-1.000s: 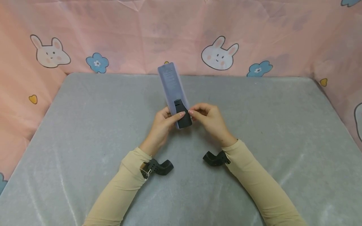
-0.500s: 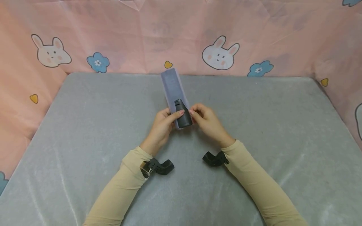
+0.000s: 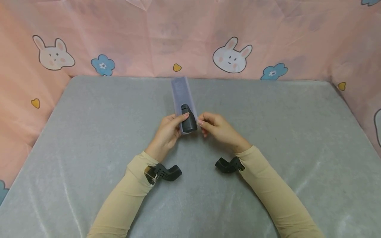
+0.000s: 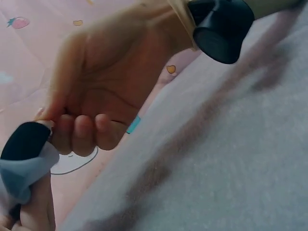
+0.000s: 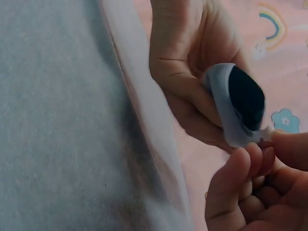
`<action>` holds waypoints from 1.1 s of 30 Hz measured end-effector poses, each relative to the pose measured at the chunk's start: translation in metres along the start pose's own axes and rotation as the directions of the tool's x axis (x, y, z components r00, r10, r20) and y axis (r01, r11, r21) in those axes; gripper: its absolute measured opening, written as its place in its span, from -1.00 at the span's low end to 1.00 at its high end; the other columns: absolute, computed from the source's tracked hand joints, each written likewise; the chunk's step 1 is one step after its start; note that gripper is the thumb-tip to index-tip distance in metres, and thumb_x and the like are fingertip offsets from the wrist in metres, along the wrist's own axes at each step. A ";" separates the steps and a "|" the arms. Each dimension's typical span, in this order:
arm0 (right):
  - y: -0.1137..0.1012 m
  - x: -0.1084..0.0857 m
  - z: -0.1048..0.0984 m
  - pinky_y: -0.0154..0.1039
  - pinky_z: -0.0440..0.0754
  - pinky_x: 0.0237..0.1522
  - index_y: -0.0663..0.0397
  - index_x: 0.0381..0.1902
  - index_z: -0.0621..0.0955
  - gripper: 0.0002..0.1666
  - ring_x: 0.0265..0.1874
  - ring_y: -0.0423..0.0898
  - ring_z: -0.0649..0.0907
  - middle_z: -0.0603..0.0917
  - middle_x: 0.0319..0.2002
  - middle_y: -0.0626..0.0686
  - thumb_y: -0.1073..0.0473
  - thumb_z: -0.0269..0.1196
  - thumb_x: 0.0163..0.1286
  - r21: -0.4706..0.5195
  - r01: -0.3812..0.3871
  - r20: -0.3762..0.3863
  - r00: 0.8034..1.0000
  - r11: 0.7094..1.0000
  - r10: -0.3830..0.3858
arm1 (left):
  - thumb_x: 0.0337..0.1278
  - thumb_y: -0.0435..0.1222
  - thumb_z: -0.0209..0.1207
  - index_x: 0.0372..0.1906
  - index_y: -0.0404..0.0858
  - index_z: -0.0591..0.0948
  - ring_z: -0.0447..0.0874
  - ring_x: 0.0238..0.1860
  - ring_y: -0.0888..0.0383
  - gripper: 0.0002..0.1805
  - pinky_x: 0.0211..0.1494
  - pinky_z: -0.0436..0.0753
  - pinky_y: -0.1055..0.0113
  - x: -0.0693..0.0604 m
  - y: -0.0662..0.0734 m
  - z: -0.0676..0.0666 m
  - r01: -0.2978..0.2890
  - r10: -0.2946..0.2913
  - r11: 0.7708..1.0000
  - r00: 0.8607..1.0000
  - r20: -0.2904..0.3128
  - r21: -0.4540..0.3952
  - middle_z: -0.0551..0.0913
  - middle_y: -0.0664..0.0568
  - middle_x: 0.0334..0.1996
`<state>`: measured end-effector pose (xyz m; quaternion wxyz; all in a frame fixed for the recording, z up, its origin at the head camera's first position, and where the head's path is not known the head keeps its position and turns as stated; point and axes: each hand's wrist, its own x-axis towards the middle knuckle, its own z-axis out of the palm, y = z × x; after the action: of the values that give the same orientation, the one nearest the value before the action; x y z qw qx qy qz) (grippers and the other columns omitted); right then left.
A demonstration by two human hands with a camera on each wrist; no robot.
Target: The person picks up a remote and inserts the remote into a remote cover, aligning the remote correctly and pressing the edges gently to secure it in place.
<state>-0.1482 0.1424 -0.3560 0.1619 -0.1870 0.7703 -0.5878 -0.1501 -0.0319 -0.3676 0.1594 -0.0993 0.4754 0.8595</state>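
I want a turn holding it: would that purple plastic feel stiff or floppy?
The purple plastic is probably fairly stiff lengthwise, because it sticks out straight beyond the left hand. It may bend sideways, since it curves partly around the black thing. It looks thin, so it's likely light.

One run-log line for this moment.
left hand: grips black object, translucent packaging | right hand: pinches packaging edge | both hands: above grey table

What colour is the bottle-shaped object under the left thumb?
The bottle-shaped object is black; best view: head.
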 end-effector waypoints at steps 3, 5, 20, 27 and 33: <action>-0.001 0.000 -0.001 -0.31 0.47 -0.46 0.50 -0.35 0.41 -0.81 -0.59 -0.14 0.45 0.40 -0.61 0.03 0.40 -0.01 0.44 0.022 -0.022 0.060 0.998 1.000 0.021 | 0.25 -0.51 0.00 0.14 -0.73 0.30 0.65 -0.42 0.26 -0.57 -0.38 0.63 0.47 0.003 0.001 -0.002 0.017 -0.017 1.000 0.999 -0.037 -0.011 0.63 -0.01 -0.42; -0.002 -0.001 -0.001 -0.31 0.45 -0.46 0.50 -0.37 0.40 -0.80 -0.60 -0.14 0.45 0.38 -0.62 0.03 0.40 -0.02 0.44 0.040 -0.052 0.097 0.994 0.998 0.048 | 0.25 -0.52 0.01 0.14 -0.73 0.30 0.65 -0.41 0.26 -0.57 -0.38 0.64 0.47 0.005 0.001 -0.004 0.024 -0.025 1.000 0.998 -0.064 -0.015 0.62 -0.03 -0.40; -0.008 -0.003 0.001 -0.33 0.44 -0.49 0.49 -0.38 0.47 -0.80 -0.63 -0.17 0.43 0.40 -0.66 0.00 0.38 0.06 0.40 0.030 -0.164 0.007 0.986 0.986 0.164 | 0.14 -0.36 0.23 -0.05 -0.49 0.55 0.63 -0.33 0.22 -0.68 -0.29 0.58 0.46 -0.001 -0.001 -0.001 -0.185 0.161 0.789 0.983 0.094 0.586 0.65 -0.27 -0.18; -0.008 -0.004 -0.004 -0.26 0.42 -0.47 0.41 -0.44 0.48 -0.73 -0.61 -0.11 0.45 0.43 -0.68 0.01 0.25 0.18 0.35 0.029 -0.134 -0.034 0.990 0.991 0.135 | 0.18 -0.40 0.19 0.01 -0.50 0.50 0.63 -0.35 0.24 -0.67 -0.28 0.62 0.40 -0.001 -0.001 -0.004 -0.135 0.068 0.867 0.986 0.155 0.479 0.65 -0.21 -0.22; -0.005 -0.002 -0.009 -0.24 0.53 -0.45 0.24 -0.41 0.44 -0.80 -0.60 -0.14 0.48 0.46 -0.62 0.00 0.24 0.18 0.35 0.100 -0.133 -0.131 0.981 0.986 0.145 | 0.19 -0.43 0.16 0.05 -0.53 0.48 0.64 -0.32 0.25 -0.64 -0.20 0.61 0.39 -0.002 -0.001 -0.003 -0.128 0.041 0.873 0.981 0.189 0.470 0.63 -0.28 -0.14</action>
<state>-0.1504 0.1501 -0.3491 0.1571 -0.0841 0.7633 -0.6210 -0.1481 -0.0339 -0.3694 0.1819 0.0393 0.6616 0.7264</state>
